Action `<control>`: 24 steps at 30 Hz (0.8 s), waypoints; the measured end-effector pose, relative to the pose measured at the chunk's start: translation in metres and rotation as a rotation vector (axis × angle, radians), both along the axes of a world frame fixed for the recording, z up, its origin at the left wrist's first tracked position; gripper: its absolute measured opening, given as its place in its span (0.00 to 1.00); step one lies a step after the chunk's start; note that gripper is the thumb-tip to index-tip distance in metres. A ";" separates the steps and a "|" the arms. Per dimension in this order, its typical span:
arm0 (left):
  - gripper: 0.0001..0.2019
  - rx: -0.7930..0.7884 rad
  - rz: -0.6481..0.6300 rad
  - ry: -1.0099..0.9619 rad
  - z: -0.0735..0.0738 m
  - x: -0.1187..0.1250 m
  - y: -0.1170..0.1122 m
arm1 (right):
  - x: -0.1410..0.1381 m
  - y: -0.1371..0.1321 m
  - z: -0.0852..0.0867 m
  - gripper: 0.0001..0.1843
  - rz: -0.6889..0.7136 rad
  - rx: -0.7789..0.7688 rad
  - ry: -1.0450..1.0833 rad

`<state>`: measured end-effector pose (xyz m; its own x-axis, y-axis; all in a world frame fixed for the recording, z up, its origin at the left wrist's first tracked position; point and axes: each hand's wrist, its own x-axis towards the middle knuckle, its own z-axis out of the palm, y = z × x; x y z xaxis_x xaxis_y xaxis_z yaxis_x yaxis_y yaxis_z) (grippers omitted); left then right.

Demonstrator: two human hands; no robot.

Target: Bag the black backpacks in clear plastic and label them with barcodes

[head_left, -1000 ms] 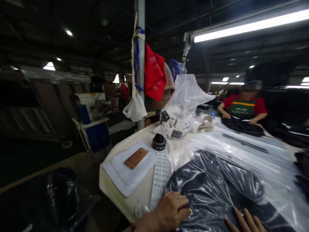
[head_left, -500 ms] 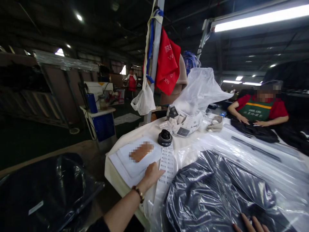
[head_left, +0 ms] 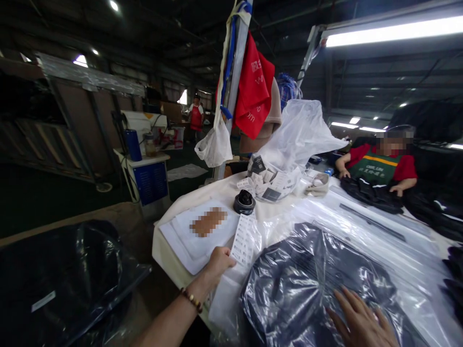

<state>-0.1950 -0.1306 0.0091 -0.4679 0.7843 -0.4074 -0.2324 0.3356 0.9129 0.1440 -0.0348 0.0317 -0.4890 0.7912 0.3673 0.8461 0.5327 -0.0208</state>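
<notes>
My left hand (head_left: 220, 261) is closed at the lower end of a white sheet of printed labels (head_left: 243, 240), its thumb and fingertips pinching the edge. My right hand (head_left: 363, 318) lies with fingers spread on a dark item in clear plastic wrapping (head_left: 307, 274), whose exact kind I cannot make out. White papers (head_left: 195, 258) lie just beyond my left hand. Past the top of the label sheet stands a roll of black tape (head_left: 244, 203) with something dark on it.
A clear plastic bag of paper tags (head_left: 271, 185) stands at the back of the table. Clear plastic sleeves (head_left: 347, 217) spread across the right. Another dark wrapped item (head_left: 72, 274) lies at lower left. A co-worker (head_left: 376, 168) handles dark fabric opposite. A metal post (head_left: 235, 72) rises behind.
My left hand has moved down toward me, and the label sheet's lower end now sits at its fingers. My right hand has come further into view across the wrapped item.
</notes>
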 end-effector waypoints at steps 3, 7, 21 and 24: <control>0.07 0.047 -0.021 -0.121 -0.001 -0.015 -0.002 | -0.075 -0.019 0.035 0.21 0.265 -0.021 0.198; 0.12 0.132 -0.104 -0.260 0.001 -0.022 -0.009 | -0.169 -0.049 0.041 0.15 0.474 -0.255 0.278; 0.08 0.245 -0.091 -0.226 -0.001 -0.015 -0.014 | -0.240 -0.045 -0.019 0.12 0.294 -0.572 0.594; 0.08 0.251 -0.097 -0.212 -0.001 -0.014 -0.015 | -0.240 -0.044 -0.021 0.11 0.246 -0.601 0.600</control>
<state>-0.2093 -0.1455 0.0083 -0.3118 0.9092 -0.2759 -0.4040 0.1360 0.9046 -0.0963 -0.0786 0.0104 -0.5294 0.8306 0.1729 0.4653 0.4547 -0.7594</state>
